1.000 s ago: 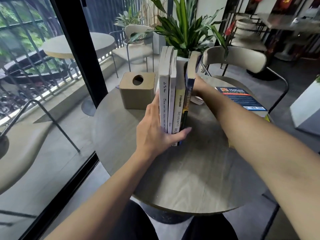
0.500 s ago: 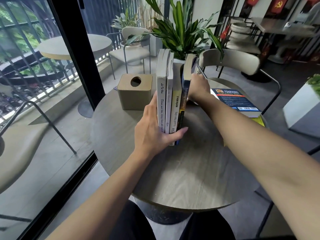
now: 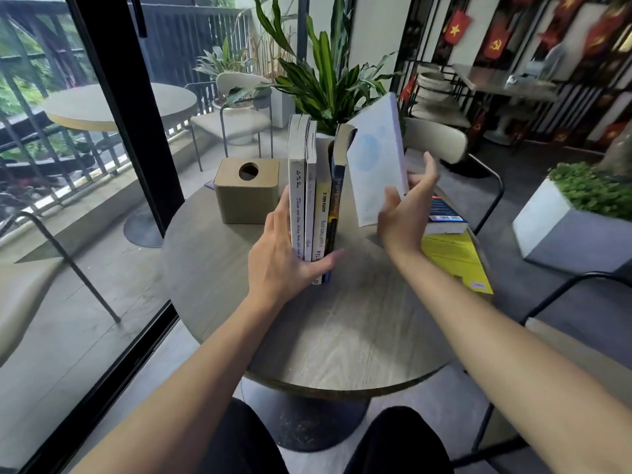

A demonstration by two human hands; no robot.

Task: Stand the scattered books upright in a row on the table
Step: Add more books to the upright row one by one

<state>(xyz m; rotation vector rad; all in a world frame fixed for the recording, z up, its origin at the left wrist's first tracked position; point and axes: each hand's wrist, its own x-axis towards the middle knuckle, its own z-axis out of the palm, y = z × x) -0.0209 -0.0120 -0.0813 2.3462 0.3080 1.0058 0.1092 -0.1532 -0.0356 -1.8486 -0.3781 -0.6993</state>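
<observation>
Several books stand upright in a row (image 3: 314, 203) at the middle of the round wooden table (image 3: 342, 336), spines toward me. My left hand (image 3: 284, 258) presses flat against the row's left side, thumb curled under the spines. My right hand (image 3: 407, 210) holds a pale blue-white book (image 3: 374, 159) tilted in the air just right of the row, clear of the tabletop. A dark blue book (image 3: 444, 217) lies flat at the table's right edge on top of a yellow book (image 3: 455, 258).
A tan tissue box (image 3: 248, 189) sits on the table left of the row. A leafy potted plant (image 3: 328, 77) and a beige chair (image 3: 437, 138) stand behind the table. A glass door frame (image 3: 126, 107) runs along the left; a white planter (image 3: 574, 220) is at the right.
My right hand left the far end of the row, went to the right and now has lifted a pale book beside it. The left hand has kept bracing the row.
</observation>
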